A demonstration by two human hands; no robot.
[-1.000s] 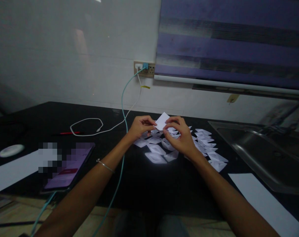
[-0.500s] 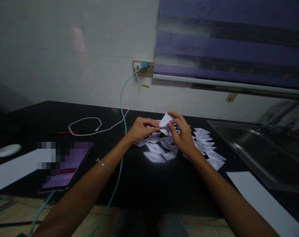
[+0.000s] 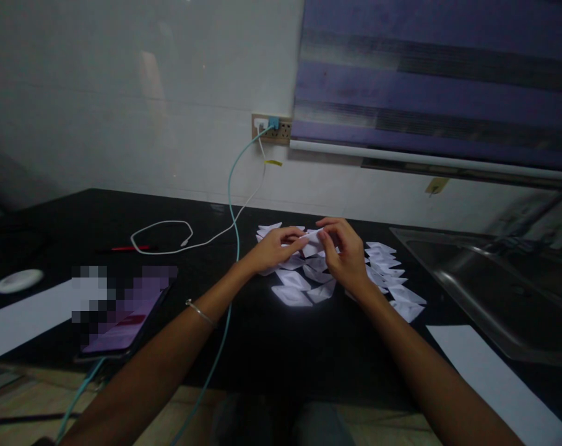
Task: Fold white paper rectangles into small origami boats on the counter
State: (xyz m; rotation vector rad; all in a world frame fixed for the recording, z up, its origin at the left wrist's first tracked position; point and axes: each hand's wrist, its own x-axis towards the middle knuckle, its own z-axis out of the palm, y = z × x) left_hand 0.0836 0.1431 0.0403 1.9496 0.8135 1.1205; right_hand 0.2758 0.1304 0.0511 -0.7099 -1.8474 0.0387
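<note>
A black table (image 3: pixel 272 353) spans the scene, with a purple blind (image 3: pixel 424 80) above it at far right and a metal sink (image 3: pixel 494 310) set into its right side. A white paper strip (image 3: pixel 489 371) lies at near right, a phone (image 3: pixel 123 328) at near left. Past the table's middle, the left hand (image 3: pixel 275 249) and right hand (image 3: pixel 346 254) are close together, fingertips pinching one small folded paper (image 3: pixel 313 243) between them. Boat-like folded papers (image 3: pixel 293 297) lie below and around; a thin red pen (image 3: pixel 125 248) rests at left.
</note>
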